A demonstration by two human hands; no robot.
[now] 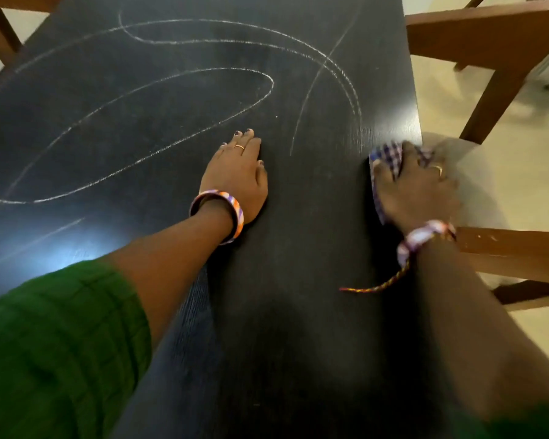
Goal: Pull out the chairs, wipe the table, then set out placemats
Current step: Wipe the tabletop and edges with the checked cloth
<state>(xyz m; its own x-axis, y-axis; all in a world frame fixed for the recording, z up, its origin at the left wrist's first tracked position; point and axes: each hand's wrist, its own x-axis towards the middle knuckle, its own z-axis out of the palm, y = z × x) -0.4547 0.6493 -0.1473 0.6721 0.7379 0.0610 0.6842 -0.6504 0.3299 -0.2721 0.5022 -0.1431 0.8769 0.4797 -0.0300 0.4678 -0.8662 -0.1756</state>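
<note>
Right grip (415, 182) clutches checked cloth (385, 156) at table (140, 122) edge; left grip (238, 175) flat, fingers straight, on tabletop.

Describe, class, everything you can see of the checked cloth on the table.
The checked cloth looks like thin woven fabric in a blue, purple and white check. It is bunched under the right hand, whose fingers press it down at the right edge of the black table. Only its edges show, past the fingertips and along the hand's left side. Blur hides finer detail.

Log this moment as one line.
stage: wiping | right hand: presses checked cloth at table edge | left hand: flat on table
</note>
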